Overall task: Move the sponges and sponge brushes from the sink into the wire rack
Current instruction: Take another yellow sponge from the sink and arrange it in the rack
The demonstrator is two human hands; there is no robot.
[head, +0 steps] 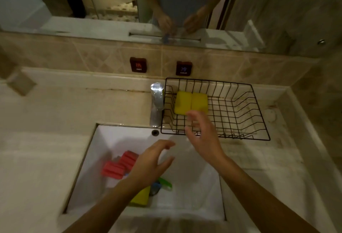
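Observation:
Two yellow sponges [191, 102] lie side by side in the back left of the black wire rack [259, 114]. In the white sink [194, 192] lie two red ridged sponges [120, 164], a yellow-green sponge [141, 196] and green and blue brush parts [163, 183], partly hidden under my left arm. My left hand [150, 164] hovers open over the sink with nothing in it. My right hand [202, 136] is open and empty over the rack's front left edge, just in front of the yellow sponges.
A chrome faucet [157, 103] stands between the sink and the rack's left side. Hot and cold labels [137, 64] sit on the tiled wall. A mirror [111, 1] above reflects a person. Pale stone countertop [46, 114] surrounds the sink.

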